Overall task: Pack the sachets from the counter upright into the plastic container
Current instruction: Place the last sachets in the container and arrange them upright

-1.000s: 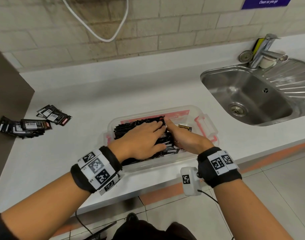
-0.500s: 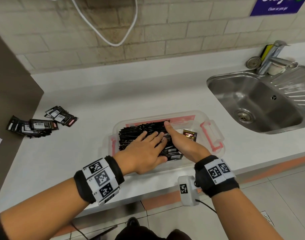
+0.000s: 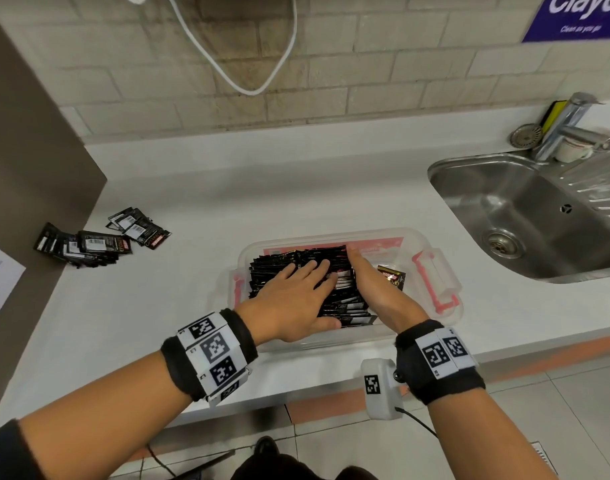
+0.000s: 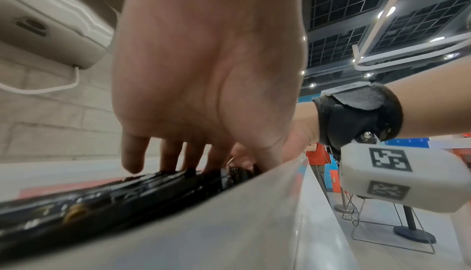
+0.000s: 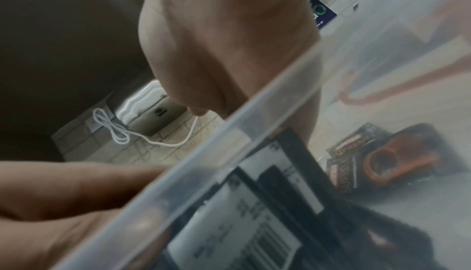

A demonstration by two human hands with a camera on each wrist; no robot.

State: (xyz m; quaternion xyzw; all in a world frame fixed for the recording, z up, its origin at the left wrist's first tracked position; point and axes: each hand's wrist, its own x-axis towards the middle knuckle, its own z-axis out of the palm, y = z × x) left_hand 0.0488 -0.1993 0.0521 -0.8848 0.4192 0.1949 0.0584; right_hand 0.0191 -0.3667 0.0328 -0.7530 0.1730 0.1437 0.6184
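A clear plastic container [image 3: 418, 242] with red clips sits near the counter's front edge, packed with upright black sachets [image 3: 276, 268]. My left hand [image 3: 296, 292] lies flat on top of the row, fingers straight, pressing the sachets [image 4: 127, 195] down. My right hand [image 3: 369, 282] stands edge-on against the right end of the row, fingers straight. One loose sachet [image 3: 392, 280] lies flat in the free right part of the container [image 5: 229, 139]. More sachets [image 3: 85, 245] lie in a loose pile on the counter at the far left.
A steel sink [image 3: 539, 216] with a tap [image 3: 570, 126] lies to the right. A dark panel [image 3: 26, 150] borders the counter on the left. A white cable [image 3: 234, 64] hangs on the brick wall behind.
Both hands stay on the sachet row in the container. The right hand's fingertips have slid farther along the row's right end toward the back wall. The head view has tilted slightly.
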